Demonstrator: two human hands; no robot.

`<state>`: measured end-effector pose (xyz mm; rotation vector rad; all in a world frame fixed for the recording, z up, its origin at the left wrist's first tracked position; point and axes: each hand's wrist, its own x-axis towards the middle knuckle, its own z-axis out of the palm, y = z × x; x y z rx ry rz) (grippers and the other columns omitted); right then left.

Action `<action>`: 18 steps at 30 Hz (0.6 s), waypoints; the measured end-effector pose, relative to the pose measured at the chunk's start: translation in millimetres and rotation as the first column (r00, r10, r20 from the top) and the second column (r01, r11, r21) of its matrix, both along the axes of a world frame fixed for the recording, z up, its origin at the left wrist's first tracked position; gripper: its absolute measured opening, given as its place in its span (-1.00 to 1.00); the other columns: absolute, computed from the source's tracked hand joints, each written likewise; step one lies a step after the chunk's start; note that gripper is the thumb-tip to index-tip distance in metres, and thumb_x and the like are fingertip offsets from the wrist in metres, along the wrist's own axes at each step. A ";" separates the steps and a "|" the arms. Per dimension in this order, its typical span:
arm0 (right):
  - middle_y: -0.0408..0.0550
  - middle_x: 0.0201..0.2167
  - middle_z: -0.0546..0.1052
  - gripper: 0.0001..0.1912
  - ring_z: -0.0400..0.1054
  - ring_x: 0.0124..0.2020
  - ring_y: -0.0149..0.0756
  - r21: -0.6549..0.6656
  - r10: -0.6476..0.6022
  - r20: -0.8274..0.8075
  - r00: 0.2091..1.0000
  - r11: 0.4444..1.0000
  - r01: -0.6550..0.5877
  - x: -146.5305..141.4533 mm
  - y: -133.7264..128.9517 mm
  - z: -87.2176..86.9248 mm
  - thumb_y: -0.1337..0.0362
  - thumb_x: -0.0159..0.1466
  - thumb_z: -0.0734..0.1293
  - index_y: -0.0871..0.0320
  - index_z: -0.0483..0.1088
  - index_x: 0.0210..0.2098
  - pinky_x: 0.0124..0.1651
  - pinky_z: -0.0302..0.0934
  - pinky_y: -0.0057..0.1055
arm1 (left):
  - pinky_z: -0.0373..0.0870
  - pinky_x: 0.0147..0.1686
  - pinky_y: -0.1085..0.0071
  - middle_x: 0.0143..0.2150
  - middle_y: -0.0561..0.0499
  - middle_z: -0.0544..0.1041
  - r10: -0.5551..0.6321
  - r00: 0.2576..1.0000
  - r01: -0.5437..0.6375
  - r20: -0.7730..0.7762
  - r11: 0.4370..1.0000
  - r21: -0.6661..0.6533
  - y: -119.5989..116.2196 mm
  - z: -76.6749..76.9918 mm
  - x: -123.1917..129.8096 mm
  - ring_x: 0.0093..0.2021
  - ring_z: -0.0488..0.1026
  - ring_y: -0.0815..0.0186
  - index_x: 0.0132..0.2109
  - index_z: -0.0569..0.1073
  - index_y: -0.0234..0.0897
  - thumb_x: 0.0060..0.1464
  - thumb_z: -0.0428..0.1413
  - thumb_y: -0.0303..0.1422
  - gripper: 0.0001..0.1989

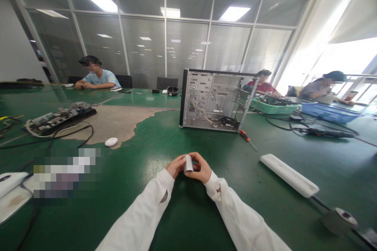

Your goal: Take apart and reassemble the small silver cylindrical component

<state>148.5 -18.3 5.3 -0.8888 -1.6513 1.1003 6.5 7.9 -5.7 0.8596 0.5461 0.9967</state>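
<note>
Between my two hands, over the green tabletop (pixel 165 204), is a small silver metal cylinder (pixel 188 163), held roughly upright with a slight tilt. My left hand (pixel 176 165) grips its left side, the fingers bent and partly hidden behind it. From the other side my right hand (pixel 200 168) curls round it, thumb low in front and fingers near the top. What the cylinder is exactly, I cannot make out. Beyond my hands stands an open computer case (pixel 218 100), and an orange-handled screwdriver (pixel 245 136) lies by its lower right corner.
To the right lie a long white bar (pixel 288 174) with a cord and a grey cylindrical part (pixel 338 219). Farther back are a green basket (pixel 275 108) and a blue basket (pixel 330 113). At left are a circuit assembly (pixel 63 117), cables and a white disc (pixel 111 141). Several people sit around.
</note>
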 end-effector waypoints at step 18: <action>-0.02 -0.23 0.25 -0.37 0.18 -0.21 -0.25 0.520 -0.369 0.269 0.890 0.833 0.188 -4.8 -4.9 -0.6 0.43 -0.21 0.26 0.16 0.08 -0.10 -0.17 0.16 -0.30 | 0.28 -0.29 0.35 -0.43 0.02 0.43 0.303 0.885 -0.218 -0.353 0.941 0.261 -5.8 0.4 7.0 -0.38 0.39 0.31 -0.28 0.31 -0.34 -0.48 0.28 -0.34 -0.50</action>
